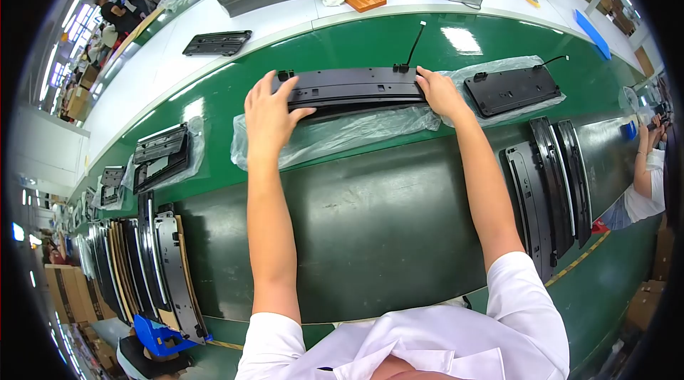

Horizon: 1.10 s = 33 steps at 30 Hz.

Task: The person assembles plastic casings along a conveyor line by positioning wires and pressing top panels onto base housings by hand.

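A long black plastic panel (349, 84) with small square slots is held level over a clear plastic bag (342, 139) on the green belt. My left hand (269, 111) grips the panel's left end, thumb along its front edge and fingers over the back corner. At the right end, my right hand (439, 94) has its fingers on the corner. A short black cable (415, 44) with a white plug rises from the panel's back edge, near the right hand. A dark gap shows under the panel's front edge; what lies there is hard to make out.
Another black panel (513, 89) lies on plastic to the right. More panels (162, 155) sit on the belt at left. Upright panels stand stacked at the right (548, 188) and left (167, 266) of the dark worktop (335, 237). A co-worker (645, 173) is at far right.
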{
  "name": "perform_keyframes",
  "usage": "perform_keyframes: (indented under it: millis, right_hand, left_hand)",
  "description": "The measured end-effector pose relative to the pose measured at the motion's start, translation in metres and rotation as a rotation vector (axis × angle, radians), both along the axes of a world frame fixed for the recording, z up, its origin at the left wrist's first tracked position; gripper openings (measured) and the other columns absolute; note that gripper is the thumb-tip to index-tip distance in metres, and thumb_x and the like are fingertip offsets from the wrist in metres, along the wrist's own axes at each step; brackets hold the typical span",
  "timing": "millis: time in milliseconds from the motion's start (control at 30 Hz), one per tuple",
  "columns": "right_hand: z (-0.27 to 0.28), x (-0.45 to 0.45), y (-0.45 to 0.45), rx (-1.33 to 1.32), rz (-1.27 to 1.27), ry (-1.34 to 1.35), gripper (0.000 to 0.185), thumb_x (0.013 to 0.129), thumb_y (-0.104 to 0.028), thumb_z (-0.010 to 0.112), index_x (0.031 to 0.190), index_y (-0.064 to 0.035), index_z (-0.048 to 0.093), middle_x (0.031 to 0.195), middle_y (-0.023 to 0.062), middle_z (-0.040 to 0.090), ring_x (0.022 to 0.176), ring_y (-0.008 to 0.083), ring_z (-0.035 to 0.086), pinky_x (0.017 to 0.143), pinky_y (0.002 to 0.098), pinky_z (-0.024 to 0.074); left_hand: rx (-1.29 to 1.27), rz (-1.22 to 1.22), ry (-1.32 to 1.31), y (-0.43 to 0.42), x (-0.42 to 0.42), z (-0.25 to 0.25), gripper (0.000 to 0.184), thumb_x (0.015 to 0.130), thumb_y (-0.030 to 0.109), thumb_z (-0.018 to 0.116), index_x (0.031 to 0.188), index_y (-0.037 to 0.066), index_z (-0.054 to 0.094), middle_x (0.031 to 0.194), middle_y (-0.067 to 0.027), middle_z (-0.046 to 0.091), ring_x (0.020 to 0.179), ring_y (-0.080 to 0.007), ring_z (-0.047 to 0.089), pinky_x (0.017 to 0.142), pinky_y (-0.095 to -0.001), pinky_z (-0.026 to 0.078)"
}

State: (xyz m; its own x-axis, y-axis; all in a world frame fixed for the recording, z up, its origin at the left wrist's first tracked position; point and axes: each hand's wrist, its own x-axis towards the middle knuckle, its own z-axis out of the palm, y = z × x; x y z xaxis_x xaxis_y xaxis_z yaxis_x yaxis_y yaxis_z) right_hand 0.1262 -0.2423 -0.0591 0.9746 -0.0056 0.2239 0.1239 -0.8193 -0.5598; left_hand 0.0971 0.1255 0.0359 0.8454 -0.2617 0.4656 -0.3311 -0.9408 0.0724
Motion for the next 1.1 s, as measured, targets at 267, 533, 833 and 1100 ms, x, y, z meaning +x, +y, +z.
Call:
perform_keyframes:
  millis: [267, 533, 833, 1100]
  right_hand:
    - [0.016, 0.038, -0.034, -0.191, 0.212, 0.118, 0.035, 0.104, -0.026, 0.054, 0.119, 0.0007, 0.071, 0.115, 0.0288, 0.07, 0.11, 0.0465, 0.066, 0.098, 0.0495, 0.0525]
    - [0.058, 0.064, -0.044, -0.284, 0.232, 0.523, 0.04, 0.108, -0.034, 0.05, 0.113, -0.0002, 0.071, 0.072, 0.0121, 0.065, 0.057, 0.0224, 0.062, 0.06, 0.0413, 0.0519]
    - [0.07, 0.073, -0.047, -0.297, 0.144, 0.607, 0.04, 0.107, -0.036, 0.055, 0.12, -0.0027, 0.073, 0.079, 0.009, 0.065, 0.062, 0.0213, 0.059, 0.059, 0.0381, 0.0546]
    - [0.073, 0.066, -0.047, -0.374, 0.186, 0.612, 0.04, 0.108, -0.034, 0.052, 0.119, 0.0004, 0.071, 0.094, 0.0148, 0.072, 0.074, 0.0244, 0.067, 0.063, 0.0389, 0.058]
  left_hand:
    - [-0.574, -0.105, 0.149, 0.036, 0.006, -0.031, 0.046, 0.085, 0.025, 0.083, 0.123, 0.003, 0.07, 0.111, -0.0214, 0.074, 0.105, -0.0376, 0.072, 0.092, -0.0406, 0.055]
    - [-0.485, -0.076, 0.114, 0.03, 0.018, -0.026, 0.045, 0.09, 0.03, 0.079, 0.126, 0.005, 0.07, 0.107, -0.0246, 0.074, 0.1, -0.0413, 0.072, 0.09, -0.0436, 0.056]
    - [-0.515, 0.003, 0.238, 0.026, 0.028, -0.023, 0.042, 0.086, 0.036, 0.083, 0.118, 0.008, 0.077, 0.1, -0.0201, 0.077, 0.091, -0.0343, 0.073, 0.085, -0.0406, 0.056]
    - [-0.519, -0.042, 0.374, 0.023, 0.016, -0.013, 0.037, 0.088, 0.035, 0.082, 0.115, 0.009, 0.079, 0.093, -0.0158, 0.078, 0.079, -0.0243, 0.069, 0.078, -0.0361, 0.054]
